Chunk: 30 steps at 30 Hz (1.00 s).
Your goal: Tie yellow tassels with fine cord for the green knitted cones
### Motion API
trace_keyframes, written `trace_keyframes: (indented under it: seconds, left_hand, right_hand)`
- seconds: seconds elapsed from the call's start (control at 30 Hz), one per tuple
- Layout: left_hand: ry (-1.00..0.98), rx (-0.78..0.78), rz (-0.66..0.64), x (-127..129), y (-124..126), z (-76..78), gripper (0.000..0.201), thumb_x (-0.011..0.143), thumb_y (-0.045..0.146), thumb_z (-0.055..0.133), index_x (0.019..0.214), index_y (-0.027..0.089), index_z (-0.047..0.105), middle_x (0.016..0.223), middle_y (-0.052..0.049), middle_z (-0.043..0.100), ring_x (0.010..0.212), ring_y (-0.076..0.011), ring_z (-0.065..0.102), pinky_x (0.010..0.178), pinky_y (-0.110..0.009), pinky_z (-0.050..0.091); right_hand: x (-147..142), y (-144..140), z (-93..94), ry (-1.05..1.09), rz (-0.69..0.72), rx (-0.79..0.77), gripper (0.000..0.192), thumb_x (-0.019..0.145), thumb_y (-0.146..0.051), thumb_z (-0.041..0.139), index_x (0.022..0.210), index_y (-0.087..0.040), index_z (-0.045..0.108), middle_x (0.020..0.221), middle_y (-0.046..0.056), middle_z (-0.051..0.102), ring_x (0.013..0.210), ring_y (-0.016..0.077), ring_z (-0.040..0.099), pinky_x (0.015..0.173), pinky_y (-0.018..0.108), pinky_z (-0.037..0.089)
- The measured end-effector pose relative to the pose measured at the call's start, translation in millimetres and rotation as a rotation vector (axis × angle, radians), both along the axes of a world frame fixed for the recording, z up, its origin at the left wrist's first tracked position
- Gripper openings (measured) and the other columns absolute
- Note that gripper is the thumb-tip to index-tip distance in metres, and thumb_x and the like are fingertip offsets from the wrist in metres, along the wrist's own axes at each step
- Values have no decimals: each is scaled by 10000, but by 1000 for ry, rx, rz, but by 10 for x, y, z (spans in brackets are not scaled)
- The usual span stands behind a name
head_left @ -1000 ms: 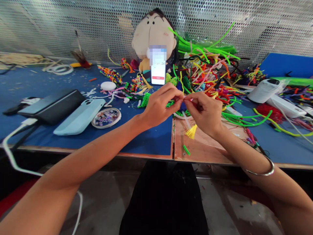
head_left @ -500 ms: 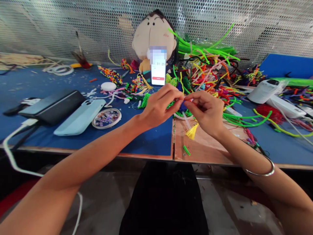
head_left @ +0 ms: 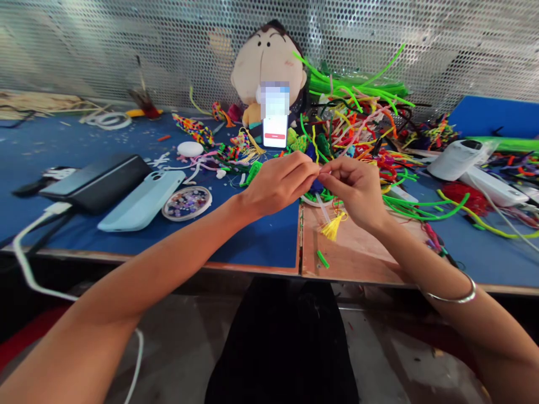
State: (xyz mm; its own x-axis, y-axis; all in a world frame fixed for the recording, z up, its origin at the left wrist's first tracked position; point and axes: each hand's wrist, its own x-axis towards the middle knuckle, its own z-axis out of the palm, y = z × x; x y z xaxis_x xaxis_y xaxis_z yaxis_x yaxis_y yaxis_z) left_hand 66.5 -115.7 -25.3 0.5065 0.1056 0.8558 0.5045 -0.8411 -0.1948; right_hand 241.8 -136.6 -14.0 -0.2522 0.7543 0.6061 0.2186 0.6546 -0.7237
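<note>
My left hand (head_left: pixel 280 182) and my right hand (head_left: pixel 353 188) meet above the table, fingertips pinched together and almost touching. What they pinch is too small and too covered by fingers to make out. A thin red thread (head_left: pixel 336 203) hangs just below my right fingers. Under the hands lies a yellow tassel (head_left: pixel 332 226) with a pale, clear stem. Something dark blue (head_left: pixel 311 151) shows behind the fingertips, partly hidden. A short green piece (head_left: pixel 323 259) rests on the bare wood near the front edge.
Left of the hands are a round dish of beads (head_left: pixel 187 203), a light blue phone case (head_left: pixel 143 201) and a black power bank (head_left: pixel 101 182) with a white cable. A lit phone (head_left: pixel 275 126) leans on a plush doll (head_left: pixel 269 62). Tangled coloured pipe cleaners (head_left: pixel 357 123) pile up behind.
My left fingers have curled further in, and both hands stay close together. A thin red thread now shows beside the yellow tassel. The view has shifted slightly.
</note>
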Motion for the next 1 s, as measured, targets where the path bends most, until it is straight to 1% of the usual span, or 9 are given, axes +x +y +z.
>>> trace_keyframes:
  seconds: [0.13,0.23,0.33,0.43,0.6,0.7,0.83,0.9,1.0]
  left_hand:
    - [-33,-50,-8,26,2,-15,136,894,164,448,921,160,581,860,-32,633,802,-119,606,720,-252,487]
    - [-147,-136,-32,71,-30,-12,103,867,135,485,847,159,583,803,-9,612,751,-100,584,710,-237,477]
    - [-230,-299,-62,106,-65,15,94,828,110,520,779,156,586,745,8,590,695,-88,561,673,-223,466]
    - [-286,-558,-121,121,-72,49,70,805,141,551,757,157,599,724,6,589,667,-87,550,623,-211,456]
    - [-391,-1092,-335,119,-18,80,80,770,219,599,759,141,617,655,8,601,604,-81,552,581,-208,436]
    - [-457,-1346,-420,109,22,83,38,725,167,611,720,133,628,577,16,589,562,-76,550,577,-213,434]
    - [-484,-1646,-512,76,65,84,78,705,129,610,630,131,631,542,8,564,508,-63,519,528,-207,435]
    - [-477,-1767,-524,55,85,84,124,699,127,622,575,129,617,538,1,555,495,-57,508,498,-193,431]
    - [-472,-1900,-524,31,113,82,155,688,116,641,537,125,608,534,-7,553,475,-49,497,457,-171,425]
  right_hand:
    - [3,15,-14,-54,-24,44,61,784,-194,587,742,-150,592,504,-81,401,440,34,305,417,194,219]
    - [2,-9,-24,-130,-129,178,33,793,-178,581,785,-159,606,515,-84,396,447,37,325,443,195,257]
    - [8,-49,-26,-266,-275,358,39,804,-179,587,818,-169,621,512,-84,408,442,41,344,456,196,285]
    - [26,-58,-33,-410,-374,561,61,823,-176,573,805,-176,631,529,-63,488,441,52,379,453,204,299]
    - [76,18,-73,-532,-380,801,131,875,-167,506,817,-169,624,643,-10,626,500,70,481,464,207,336]
    - [119,69,-85,-625,-355,861,180,898,-176,458,819,-177,619,653,2,628,549,91,518,490,224,349]
    - [168,87,-64,-774,-273,856,204,904,-177,448,768,-178,599,611,-8,577,527,93,478,496,247,328]
    - [175,77,-45,-826,-222,874,198,906,-167,450,766,-170,588,613,-11,567,526,90,471,494,251,315]
    - [166,62,-22,-858,-192,983,196,903,-133,444,756,-155,572,578,-18,542,506,88,459,476,258,289]
